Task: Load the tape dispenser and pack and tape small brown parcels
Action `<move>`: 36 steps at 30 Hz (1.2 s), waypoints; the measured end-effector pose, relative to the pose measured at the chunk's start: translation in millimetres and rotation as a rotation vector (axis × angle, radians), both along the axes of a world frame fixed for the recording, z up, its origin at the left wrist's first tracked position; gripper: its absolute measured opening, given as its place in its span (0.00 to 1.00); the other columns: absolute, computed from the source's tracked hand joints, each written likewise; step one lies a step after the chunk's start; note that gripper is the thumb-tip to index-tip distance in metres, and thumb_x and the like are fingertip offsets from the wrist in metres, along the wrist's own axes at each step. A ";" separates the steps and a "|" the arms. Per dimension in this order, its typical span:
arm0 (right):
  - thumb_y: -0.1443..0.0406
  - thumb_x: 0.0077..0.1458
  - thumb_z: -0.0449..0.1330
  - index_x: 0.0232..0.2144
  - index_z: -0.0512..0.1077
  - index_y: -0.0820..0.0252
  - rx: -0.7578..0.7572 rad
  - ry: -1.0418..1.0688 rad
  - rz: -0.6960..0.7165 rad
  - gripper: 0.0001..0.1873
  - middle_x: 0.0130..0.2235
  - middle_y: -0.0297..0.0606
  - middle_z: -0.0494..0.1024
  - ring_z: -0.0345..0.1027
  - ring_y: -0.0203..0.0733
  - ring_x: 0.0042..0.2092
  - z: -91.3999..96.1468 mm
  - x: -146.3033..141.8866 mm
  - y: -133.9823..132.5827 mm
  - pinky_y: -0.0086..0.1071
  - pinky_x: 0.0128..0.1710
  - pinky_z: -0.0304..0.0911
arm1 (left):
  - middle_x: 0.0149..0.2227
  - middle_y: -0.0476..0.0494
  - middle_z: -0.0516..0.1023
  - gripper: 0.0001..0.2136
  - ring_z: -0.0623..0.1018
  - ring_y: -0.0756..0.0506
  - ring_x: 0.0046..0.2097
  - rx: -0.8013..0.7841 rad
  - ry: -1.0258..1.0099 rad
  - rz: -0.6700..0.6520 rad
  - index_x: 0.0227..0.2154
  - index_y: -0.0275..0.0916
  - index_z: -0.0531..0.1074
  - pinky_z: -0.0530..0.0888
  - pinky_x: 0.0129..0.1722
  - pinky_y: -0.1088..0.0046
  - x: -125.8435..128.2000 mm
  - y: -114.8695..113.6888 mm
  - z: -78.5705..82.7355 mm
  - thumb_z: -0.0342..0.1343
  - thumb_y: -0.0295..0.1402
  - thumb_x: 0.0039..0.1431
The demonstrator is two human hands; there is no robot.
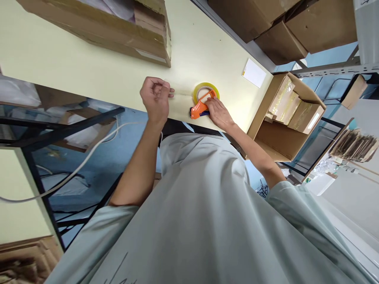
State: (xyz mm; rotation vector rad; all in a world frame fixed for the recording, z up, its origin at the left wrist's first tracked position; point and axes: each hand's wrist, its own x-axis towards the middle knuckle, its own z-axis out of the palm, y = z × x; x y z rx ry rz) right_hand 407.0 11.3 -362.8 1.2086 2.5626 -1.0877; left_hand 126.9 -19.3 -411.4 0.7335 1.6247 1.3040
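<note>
My right hand (pixel 218 112) grips an orange tape dispenser (pixel 201 108) with dark blue parts, low over the pale table near its front edge. A roll of yellowish clear tape (pixel 196 91) is mounted on the dispenser. To the left, my left hand (pixel 156 96) is closed in a pinch, thumb against the fingers. A faint see-through strip of tape (pixel 182 93) runs from its fingertips toward the roll, hard to make out against the table. The tape's end is hidden within the fingers.
A long cardboard box (pixel 118 39) sits on the table (pixel 89 75) at the back left. A white card (pixel 254 73) lies on the right. Beyond the right end stands an open carton (pixel 266 114) with taped packages. More boxes (pixel 322 27) fill the shelf behind. A white cable (pixel 89 156) hangs at left.
</note>
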 end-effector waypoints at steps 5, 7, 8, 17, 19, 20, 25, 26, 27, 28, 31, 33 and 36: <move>0.68 0.81 0.39 0.64 0.75 0.65 -0.034 -0.029 0.019 0.27 0.64 0.58 0.81 0.68 0.55 0.77 -0.4 -11.6 11.5 0.62 0.89 0.46 | 0.35 0.55 0.75 0.34 0.80 0.54 0.39 0.039 0.125 -0.016 0.42 0.45 0.64 0.77 0.40 0.69 6.0 -4.5 45.2 0.56 0.76 0.67; 0.61 0.82 0.46 0.62 0.75 0.66 -0.078 0.001 0.008 0.23 0.62 0.61 0.81 0.70 0.59 0.75 10.8 -13.5 15.5 0.64 0.87 0.50 | 0.38 0.50 0.79 0.28 0.83 0.48 0.41 0.072 0.193 -0.034 0.40 0.47 0.68 0.79 0.40 0.65 7.3 1.6 75.5 0.59 0.69 0.70; 0.56 0.81 0.51 0.61 0.75 0.66 -0.105 0.035 -0.014 0.23 0.62 0.62 0.81 0.71 0.62 0.74 20.7 -14.1 16.4 0.65 0.85 0.54 | 0.40 0.48 0.81 0.26 0.84 0.46 0.41 0.096 0.228 -0.063 0.39 0.47 0.70 0.80 0.40 0.64 7.2 7.6 92.7 0.61 0.66 0.70; 0.42 0.64 0.74 0.59 0.77 0.55 -0.619 0.683 -0.241 0.33 0.55 0.43 0.86 0.82 0.51 0.54 191.1 14.0 3.0 0.47 0.59 0.81 | 0.31 0.50 0.78 0.19 0.84 0.45 0.35 0.204 0.258 -0.481 0.37 0.45 0.76 0.84 0.36 0.65 0.6 83.1 325.5 0.72 0.54 0.70; 0.43 0.59 0.78 0.60 0.76 0.53 -0.710 0.813 -0.220 0.36 0.54 0.42 0.86 0.83 0.49 0.52 212.2 17.0 -2.2 0.43 0.55 0.81 | 0.32 0.51 0.78 0.19 0.83 0.48 0.33 0.263 0.274 -0.551 0.36 0.44 0.77 0.83 0.34 0.67 10.4 80.4 383.7 0.70 0.54 0.72; 0.43 0.58 0.79 0.62 0.75 0.53 -0.750 0.875 -0.204 0.38 0.54 0.42 0.86 0.83 0.49 0.52 217.7 14.5 -4.8 0.42 0.54 0.82 | 0.32 0.51 0.78 0.18 0.84 0.48 0.33 0.279 0.296 -0.552 0.37 0.44 0.77 0.83 0.34 0.67 16.9 76.5 408.6 0.69 0.53 0.73; 0.39 0.52 0.79 0.70 0.69 0.53 -0.782 1.086 -0.201 0.53 0.63 0.50 0.84 0.84 0.53 0.56 218.5 -24.8 -14.2 0.44 0.56 0.81 | 0.35 0.55 0.77 0.12 0.85 0.49 0.33 0.259 0.424 -0.622 0.38 0.46 0.76 0.86 0.35 0.65 47.8 58.5 477.2 0.65 0.45 0.77; 0.37 0.51 0.79 0.71 0.67 0.54 -0.761 1.112 -0.227 0.55 0.64 0.51 0.83 0.84 0.54 0.58 217.0 -32.5 -15.0 0.45 0.56 0.81 | 0.35 0.56 0.77 0.11 0.85 0.49 0.33 0.267 0.445 -0.616 0.38 0.46 0.76 0.85 0.35 0.64 50.9 57.8 482.4 0.65 0.43 0.78; 0.36 0.50 0.79 0.71 0.66 0.53 -0.735 1.130 -0.252 0.57 0.64 0.51 0.83 0.84 0.55 0.58 215.5 -38.6 -15.3 0.46 0.57 0.81 | 0.34 0.56 0.77 0.10 0.85 0.49 0.33 0.280 0.463 -0.604 0.38 0.46 0.76 0.85 0.35 0.64 53.0 58.1 486.4 0.64 0.42 0.78; 0.35 0.49 0.78 0.71 0.66 0.53 -0.702 1.138 -0.268 0.58 0.63 0.51 0.83 0.83 0.56 0.59 214.2 -43.1 -15.1 0.46 0.57 0.81 | 0.34 0.57 0.77 0.09 0.86 0.49 0.34 0.295 0.477 -0.588 0.38 0.47 0.76 0.85 0.34 0.64 54.2 59.0 489.8 0.64 0.40 0.78; 0.33 0.50 0.77 0.66 0.70 0.53 -0.545 1.124 -0.283 0.53 0.58 0.47 0.84 0.84 0.54 0.56 212.1 -48.4 -11.8 0.46 0.57 0.81 | 0.34 0.57 0.77 0.07 0.85 0.48 0.34 0.323 0.507 -0.551 0.38 0.48 0.76 0.86 0.34 0.60 56.1 63.2 499.4 0.64 0.38 0.76; 0.34 0.51 0.77 0.61 0.73 0.52 -0.421 1.117 -0.277 0.47 0.53 0.43 0.85 0.84 0.52 0.51 213.0 -48.2 -7.9 0.45 0.54 0.81 | 0.34 0.55 0.78 0.06 0.84 0.45 0.34 0.325 0.518 -0.548 0.37 0.49 0.77 0.88 0.35 0.54 57.4 66.0 505.9 0.65 0.37 0.73; 0.37 0.52 0.79 0.53 0.77 0.53 -0.263 1.083 -0.259 0.38 0.47 0.40 0.83 0.81 0.49 0.46 217.7 -46.6 -2.0 0.44 0.49 0.80 | 0.34 0.50 0.79 0.06 0.84 0.40 0.33 0.344 0.532 -0.563 0.35 0.53 0.80 0.89 0.33 0.48 58.5 69.8 513.8 0.69 0.43 0.68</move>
